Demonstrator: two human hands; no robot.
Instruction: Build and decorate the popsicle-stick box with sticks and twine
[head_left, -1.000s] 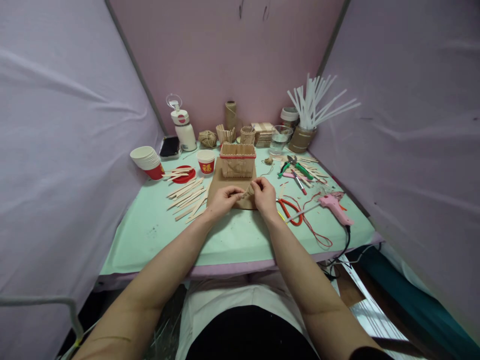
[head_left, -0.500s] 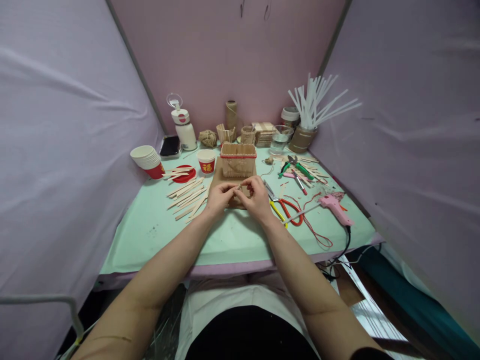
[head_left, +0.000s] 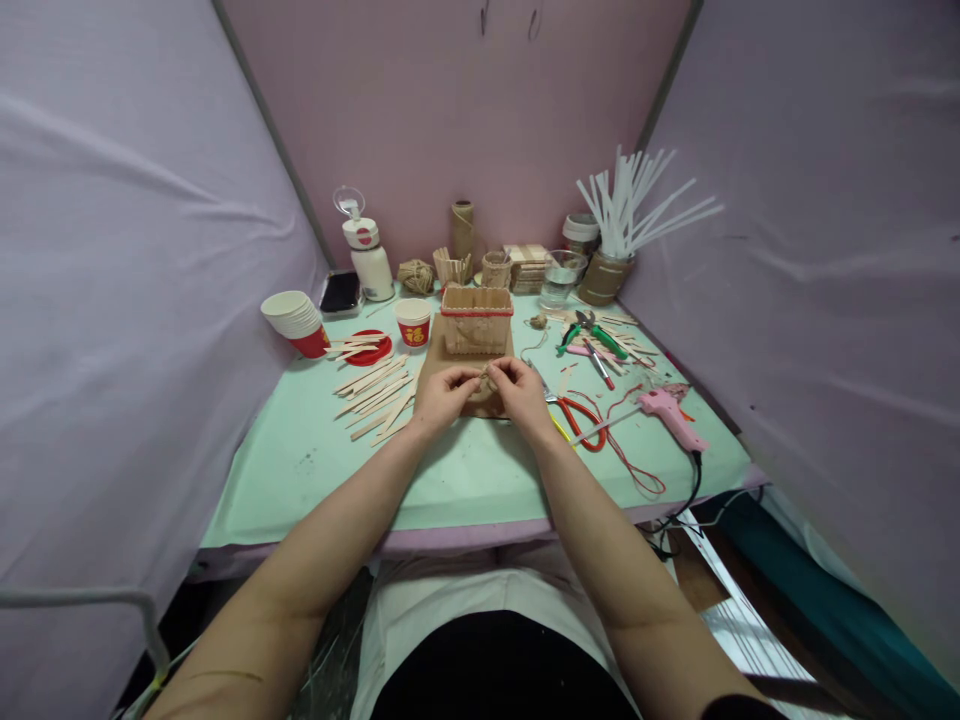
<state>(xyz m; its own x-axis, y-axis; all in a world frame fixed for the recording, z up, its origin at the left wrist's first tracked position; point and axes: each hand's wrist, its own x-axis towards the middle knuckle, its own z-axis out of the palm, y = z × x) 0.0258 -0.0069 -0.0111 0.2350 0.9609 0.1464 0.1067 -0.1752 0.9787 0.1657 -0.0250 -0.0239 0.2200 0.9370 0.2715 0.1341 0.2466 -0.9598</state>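
Note:
My left hand [head_left: 448,394] and my right hand [head_left: 517,390] meet fingertip to fingertip over a brown cardboard sheet [head_left: 437,365]. Both are closed in a pinch on a small piece of brown twine [head_left: 484,373], mostly covered by the fingers. Just beyond them, on the cardboard, stands a small wooden box [head_left: 477,333] with a red band near its scalloped rim. Flat wooden sticks [head_left: 373,392] lie loose to the left of my left hand. Red-handled scissors [head_left: 583,424] rest beside my right wrist, along with a yellow-handled tool [head_left: 561,430] partly hidden by that wrist.
A pink glue gun [head_left: 673,418] with a black cord lies at right, near red string [head_left: 634,472]. Green-handled pliers [head_left: 600,335] sit behind it. Paper cups [head_left: 413,325], a white bottle [head_left: 373,268], a twine ball [head_left: 416,277] and a clear water bowl [head_left: 559,285] stand farther back.
My right hand has shifted slightly down and its fingers have straightened toward the left fingertips. The twine piece now shows between both pinches. The surrounding objects have stayed put.

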